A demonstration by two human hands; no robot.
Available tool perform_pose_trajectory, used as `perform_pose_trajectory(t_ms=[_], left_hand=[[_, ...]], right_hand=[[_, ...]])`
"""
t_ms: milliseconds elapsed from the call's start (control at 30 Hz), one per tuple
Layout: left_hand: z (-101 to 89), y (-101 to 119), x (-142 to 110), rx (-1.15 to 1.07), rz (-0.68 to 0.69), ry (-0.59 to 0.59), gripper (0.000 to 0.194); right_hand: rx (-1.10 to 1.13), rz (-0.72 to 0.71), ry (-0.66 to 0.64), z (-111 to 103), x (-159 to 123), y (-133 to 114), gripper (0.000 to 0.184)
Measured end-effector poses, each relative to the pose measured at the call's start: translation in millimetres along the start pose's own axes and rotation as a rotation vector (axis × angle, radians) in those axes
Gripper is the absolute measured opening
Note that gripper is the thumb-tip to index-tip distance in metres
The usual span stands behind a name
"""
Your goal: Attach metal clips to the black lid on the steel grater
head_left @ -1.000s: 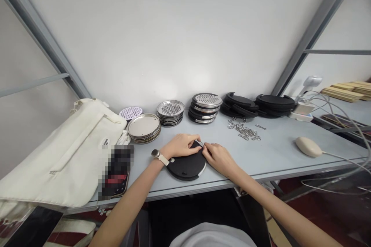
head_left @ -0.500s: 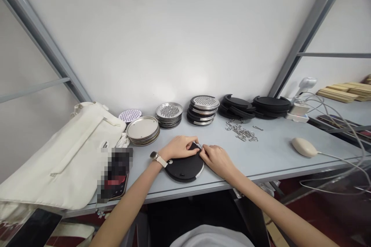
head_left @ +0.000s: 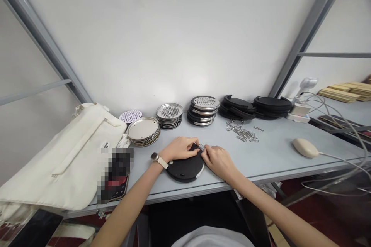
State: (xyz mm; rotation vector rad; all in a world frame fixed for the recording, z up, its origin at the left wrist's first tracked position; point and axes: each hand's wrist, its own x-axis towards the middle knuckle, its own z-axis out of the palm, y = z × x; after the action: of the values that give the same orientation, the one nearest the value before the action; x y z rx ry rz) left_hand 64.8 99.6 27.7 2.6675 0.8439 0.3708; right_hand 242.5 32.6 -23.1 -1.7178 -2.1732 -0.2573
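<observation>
A black round grater-like disc (head_left: 182,170) with a silver rim showing at its right lies flat near the table's front edge. My left hand (head_left: 182,148), with a watch on the wrist, rests over its far left part, thumb and fingers closed on the far edge. At that edge, a small metal wire clip (head_left: 201,147) shows between my two hands. My right hand (head_left: 217,160) is closed at the clip's right end, its fingertips pinched; the side of the hand lies on the table by the disc.
Behind stand stacks of metal discs (head_left: 143,128), perforated grater plates (head_left: 169,111), assembled graters (head_left: 205,102) and black holders (head_left: 237,103). A pile of wire clips (head_left: 245,134) lies right of them. A white bag (head_left: 72,154) and phone are left; a mouse (head_left: 305,148) with cable is right.
My right hand has shifted slightly right, and the wire clip between the hands shows a little more. My left hand stays on the black disc.
</observation>
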Motion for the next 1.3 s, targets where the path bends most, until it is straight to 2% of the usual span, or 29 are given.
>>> perform_pose_trajectory(t_ms=[233, 667, 1033, 1300], left_hand=[[1.1, -0.3, -0.6, 0.028, -0.01, 0.015, 0.028], [-0.2, -1.6, -0.3, 0.009, -0.011, -0.018, 0.019], [0.5, -3.0, 1.0, -0.062, -0.003, -0.017, 0.018], [1.8, -5.3, 3.0, -0.129, -0.021, -0.025, 0.016]], right_hand=[[0.083, -0.044, -0.09, -0.5, 4.4, 0.3, 0.026], [0.148, -0.031, -0.095, -1.9, 4.4, 3.3, 0.028], [0.032, -0.015, -0.062, 0.3, 2.9, 0.1, 0.027], [0.029, -0.008, -0.056, 0.5, 2.6, 0.4, 0.027]])
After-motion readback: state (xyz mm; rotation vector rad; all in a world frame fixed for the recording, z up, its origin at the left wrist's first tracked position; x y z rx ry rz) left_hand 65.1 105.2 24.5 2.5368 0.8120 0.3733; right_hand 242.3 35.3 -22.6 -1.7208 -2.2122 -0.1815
